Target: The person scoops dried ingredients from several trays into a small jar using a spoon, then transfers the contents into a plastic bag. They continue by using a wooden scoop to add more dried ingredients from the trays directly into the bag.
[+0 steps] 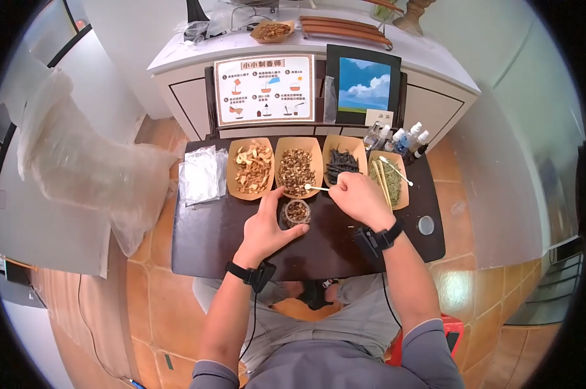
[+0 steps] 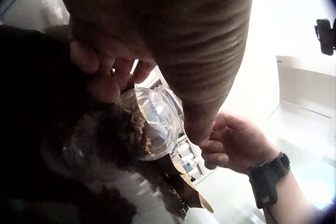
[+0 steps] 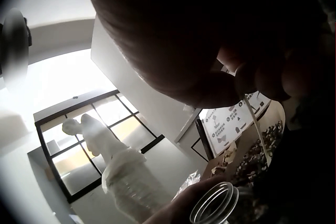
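A clear round jar with brown pieces inside stands near the middle of the dark table, between the thumb and fingers of my left hand. The left wrist view shows the jar held beside that hand. My right hand pinches a thin white spoon, its small tip at the chopped brown pieces in the middle tray. In the right wrist view the spoon slants down from the fingertips to those pieces, and the jar's open rim shows below.
Trays of pale slices, dark sticks and green herb flank the middle tray. Clear bags lie left; small bottles stand back right. A round lid lies right. Behind are an instruction sheet and a sky picture.
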`<state>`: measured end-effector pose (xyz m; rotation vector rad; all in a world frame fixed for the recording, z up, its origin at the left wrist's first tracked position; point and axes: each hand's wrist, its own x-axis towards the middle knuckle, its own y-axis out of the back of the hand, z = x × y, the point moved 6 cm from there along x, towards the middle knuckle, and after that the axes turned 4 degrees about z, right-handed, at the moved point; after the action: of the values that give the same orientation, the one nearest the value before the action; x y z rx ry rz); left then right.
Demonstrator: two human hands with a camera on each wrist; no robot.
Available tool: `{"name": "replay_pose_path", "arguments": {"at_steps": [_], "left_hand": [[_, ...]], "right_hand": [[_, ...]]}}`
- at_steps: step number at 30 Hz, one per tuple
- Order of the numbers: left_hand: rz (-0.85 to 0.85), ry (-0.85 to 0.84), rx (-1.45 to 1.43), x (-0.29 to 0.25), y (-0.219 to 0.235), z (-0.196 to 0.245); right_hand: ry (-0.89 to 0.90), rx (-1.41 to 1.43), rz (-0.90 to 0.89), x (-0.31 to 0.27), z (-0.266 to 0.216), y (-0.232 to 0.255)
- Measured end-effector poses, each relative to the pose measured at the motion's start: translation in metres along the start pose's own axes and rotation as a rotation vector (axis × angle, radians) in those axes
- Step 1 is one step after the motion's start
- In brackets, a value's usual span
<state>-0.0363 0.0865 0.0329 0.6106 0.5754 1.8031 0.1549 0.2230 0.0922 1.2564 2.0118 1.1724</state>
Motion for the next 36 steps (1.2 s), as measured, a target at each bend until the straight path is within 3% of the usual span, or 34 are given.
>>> {"name": "replay_pose_path", "arguments": {"at_steps": [4, 12, 17, 19, 23, 27, 29, 36], "left_hand": [[0.007, -0.026, 0.022, -0.001, -0.001, 0.001], [0.020, -0.011, 0.040, -0.002, -0.002, 0.006], [0.045, -0.027, 0.054, -0.004, -0.002, 0.005], [0.053, -0.027, 0.052, -0.006, -0.002, 0.005], [0.045, 0.030, 0.028, -0.004, -0.003, 0.003], [0.052, 0.037, 0.035, -0.004, -0.002, 0.003], [0.055, 0.029, 0.041, -0.005, -0.003, 0.002], [0.051, 0.016, 0.037, -0.005, -0.004, 0.000]], "right_hand": [[-0.065, 0.026, -0.002, 0.009, 0.007, -0.017], [-0.091, 0.317, 0.284, 0.000, 0.012, -0.039], [-0.080, 0.319, 0.355, -0.006, 0.010, -0.044], [0.011, 0.281, 0.492, -0.015, 0.006, -0.023], [0.154, 0.144, 0.592, -0.018, -0.001, -0.005], [0.140, 0.050, 0.523, -0.016, 0.002, -0.016], [-0.029, 0.179, 0.383, -0.014, 0.009, -0.027], [-0.296, 0.682, 0.206, -0.011, 0.032, -0.075]]}}
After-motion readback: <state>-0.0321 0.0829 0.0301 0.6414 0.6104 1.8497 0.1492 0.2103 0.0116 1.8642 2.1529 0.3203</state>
